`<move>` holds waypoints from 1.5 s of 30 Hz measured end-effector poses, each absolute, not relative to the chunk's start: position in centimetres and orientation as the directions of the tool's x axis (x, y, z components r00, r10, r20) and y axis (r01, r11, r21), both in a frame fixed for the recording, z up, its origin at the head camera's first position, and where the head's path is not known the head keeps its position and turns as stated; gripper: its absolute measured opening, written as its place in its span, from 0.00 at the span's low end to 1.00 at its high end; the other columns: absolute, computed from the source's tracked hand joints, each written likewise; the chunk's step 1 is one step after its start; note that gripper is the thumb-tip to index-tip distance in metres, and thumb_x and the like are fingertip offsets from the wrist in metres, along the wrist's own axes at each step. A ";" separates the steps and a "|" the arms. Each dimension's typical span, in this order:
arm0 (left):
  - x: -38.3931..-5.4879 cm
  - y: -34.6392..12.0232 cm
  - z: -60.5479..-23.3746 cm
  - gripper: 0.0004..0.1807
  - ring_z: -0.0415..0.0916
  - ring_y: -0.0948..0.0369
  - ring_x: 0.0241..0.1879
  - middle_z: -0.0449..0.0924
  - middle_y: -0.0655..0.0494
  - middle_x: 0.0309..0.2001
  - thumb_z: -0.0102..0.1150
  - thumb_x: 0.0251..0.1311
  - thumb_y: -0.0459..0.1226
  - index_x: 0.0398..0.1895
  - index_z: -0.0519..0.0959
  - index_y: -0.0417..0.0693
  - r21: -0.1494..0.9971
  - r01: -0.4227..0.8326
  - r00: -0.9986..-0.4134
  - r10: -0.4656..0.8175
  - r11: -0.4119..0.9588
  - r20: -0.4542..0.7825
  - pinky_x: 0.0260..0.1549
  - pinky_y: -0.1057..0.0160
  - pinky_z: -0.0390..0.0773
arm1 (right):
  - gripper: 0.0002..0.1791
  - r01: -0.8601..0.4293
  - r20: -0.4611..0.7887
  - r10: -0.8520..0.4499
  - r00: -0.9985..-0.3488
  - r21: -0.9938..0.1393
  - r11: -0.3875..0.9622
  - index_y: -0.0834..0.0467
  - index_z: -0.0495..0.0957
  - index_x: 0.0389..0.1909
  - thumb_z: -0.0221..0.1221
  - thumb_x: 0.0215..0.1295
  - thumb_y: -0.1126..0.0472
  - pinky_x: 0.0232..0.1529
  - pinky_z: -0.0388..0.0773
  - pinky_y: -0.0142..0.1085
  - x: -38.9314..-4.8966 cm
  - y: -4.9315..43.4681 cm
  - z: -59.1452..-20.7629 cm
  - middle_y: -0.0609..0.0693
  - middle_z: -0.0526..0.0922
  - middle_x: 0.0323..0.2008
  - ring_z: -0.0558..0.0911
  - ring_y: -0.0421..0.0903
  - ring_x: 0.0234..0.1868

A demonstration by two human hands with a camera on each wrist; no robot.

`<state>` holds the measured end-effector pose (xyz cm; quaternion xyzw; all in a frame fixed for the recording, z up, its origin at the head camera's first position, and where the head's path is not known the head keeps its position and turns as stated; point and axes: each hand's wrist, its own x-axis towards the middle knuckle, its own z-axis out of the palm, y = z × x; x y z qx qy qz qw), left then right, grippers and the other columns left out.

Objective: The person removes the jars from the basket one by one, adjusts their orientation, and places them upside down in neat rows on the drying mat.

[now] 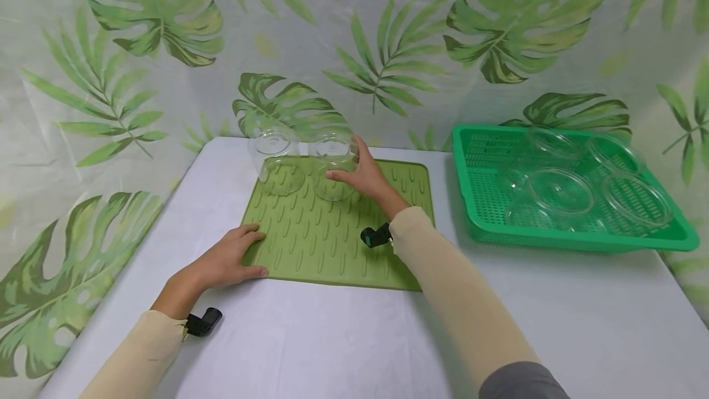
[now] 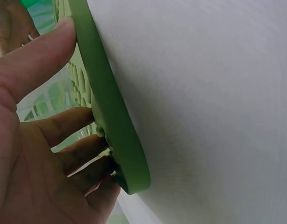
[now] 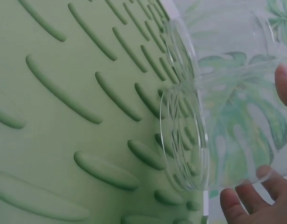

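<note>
A green drying mat [image 1: 332, 245] with raised ridges lies on the table. Two clear round bowls, rim down, stand side by side along its far edge: a left bowl [image 1: 282, 171] and a right bowl [image 1: 327, 186]. My right hand [image 1: 368, 171] holds the right bowl from its right side, thumb in front; in the right wrist view the fingertips [image 3: 232, 200] lie along the wall of that bowl [image 3: 227, 130]. At the mat's near left corner, my left hand [image 1: 229, 257] rests on the edge, fingers spread; the thumb [image 2: 64, 35] touches the mat's rim in the left wrist view.
To the right, a green plastic basket [image 1: 471, 220] holds several clear round bowls [image 1: 560, 189]. A white cloth [image 1: 343, 337] covers the table. Behind it hangs a leaf-patterned curtain [image 1: 310, 48].
</note>
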<state>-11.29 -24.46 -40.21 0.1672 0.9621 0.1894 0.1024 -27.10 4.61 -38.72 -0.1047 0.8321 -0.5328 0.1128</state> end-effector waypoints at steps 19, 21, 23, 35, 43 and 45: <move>-11.2 -24.4 -40.5 0.41 0.55 0.32 0.71 0.58 0.31 0.72 0.70 0.56 0.47 0.68 0.67 0.33 0.410 0.270 -0.920 0.359 0.871 -0.159 0.67 0.34 0.63 | 0.60 -0.062 -0.073 -0.319 -0.945 -0.916 0.396 0.41 0.34 0.80 0.69 0.60 0.47 0.72 0.64 0.59 -26.5 5.1 -38.9 0.59 0.47 0.79 0.54 0.59 0.79; -11.3 -24.3 -40.6 0.41 0.55 0.32 0.71 0.58 0.31 0.72 0.70 0.56 0.46 0.68 0.67 0.33 0.410 0.276 -0.918 0.365 0.869 -0.156 0.67 0.34 0.63 | 0.61 -0.048 -0.083 -0.308 -0.948 -0.917 0.395 0.40 0.34 0.80 0.70 0.59 0.46 0.72 0.64 0.59 -26.4 5.3 -38.9 0.59 0.47 0.79 0.54 0.59 0.79; -11.4 -24.2 -40.6 0.40 0.55 0.32 0.71 0.58 0.31 0.72 0.70 0.56 0.46 0.67 0.68 0.33 0.406 0.285 -0.916 0.371 0.868 -0.150 0.67 0.34 0.62 | 0.63 -0.034 -0.093 -0.296 -0.951 -0.917 0.397 0.41 0.32 0.80 0.71 0.57 0.46 0.72 0.64 0.58 -26.4 5.6 -38.7 0.58 0.47 0.79 0.54 0.58 0.79; -11.5 -24.2 -40.5 0.41 0.55 0.32 0.71 0.58 0.31 0.73 0.70 0.56 0.46 0.68 0.67 0.32 0.403 0.279 -0.917 0.366 0.871 -0.156 0.67 0.35 0.62 | 0.67 -0.238 0.000 -0.362 -0.932 -0.753 0.613 0.48 0.29 0.80 0.73 0.55 0.49 0.76 0.58 0.56 -25.2 6.2 -35.8 0.56 0.41 0.81 0.47 0.56 0.81; -11.3 -24.5 -40.3 0.41 0.55 0.32 0.71 0.57 0.31 0.73 0.70 0.56 0.46 0.68 0.67 0.33 0.403 0.265 -0.921 0.354 0.876 -0.163 0.68 0.34 0.62 | 0.61 -0.306 0.064 -0.340 -0.938 -0.610 0.731 0.52 0.33 0.80 0.68 0.60 0.51 0.79 0.48 0.58 -23.0 7.9 -31.9 0.56 0.40 0.81 0.44 0.57 0.81; -11.1 -24.4 -40.3 0.41 0.55 0.32 0.71 0.58 0.31 0.72 0.70 0.56 0.47 0.67 0.67 0.32 0.408 0.264 -0.922 0.353 0.874 -0.160 0.67 0.34 0.63 | 0.60 -0.331 0.084 -0.352 -0.932 -0.594 0.733 0.52 0.34 0.80 0.68 0.60 0.51 0.79 0.48 0.58 -22.5 9.0 -30.9 0.56 0.41 0.81 0.44 0.57 0.81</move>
